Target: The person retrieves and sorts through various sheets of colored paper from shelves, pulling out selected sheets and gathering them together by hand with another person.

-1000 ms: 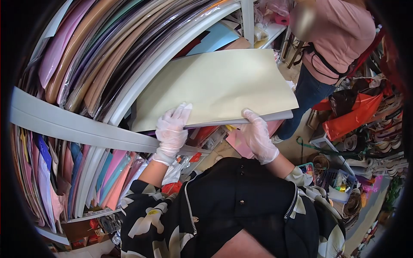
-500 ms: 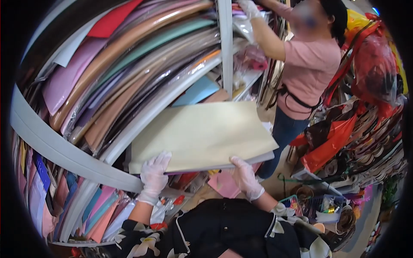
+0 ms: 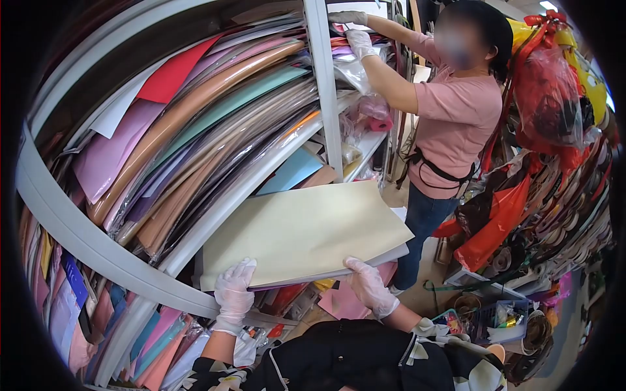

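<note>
A stack of large flexible sheets (image 3: 306, 228), cream on top with pale grey and purple edges beneath, lies partly inside a shelf opening. My left hand (image 3: 233, 296), in a thin white glove, grips its near left corner, thumb on top. Farther right, my right hand (image 3: 370, 285), gloved the same way, pinches the near edge with the thumb above. The fingers under the stack are hidden. Behind the stack a light blue sheet (image 3: 290, 171) shows on the same level.
A grey shelf frame (image 3: 85, 202) curves past my left, packed with coloured sheets (image 3: 195, 156). A co-worker in a pink shirt (image 3: 456, 124) reaches into the shelf ahead. On the right hang many strips (image 3: 561, 202) and a red bag (image 3: 548, 91). A blue basket (image 3: 499, 322) stands low down.
The view has tilted up slightly, so the shelves and stack appear lower. Both my hands keep their hold on the stack. The co-worker's second gloved hand shows more fully now.
</note>
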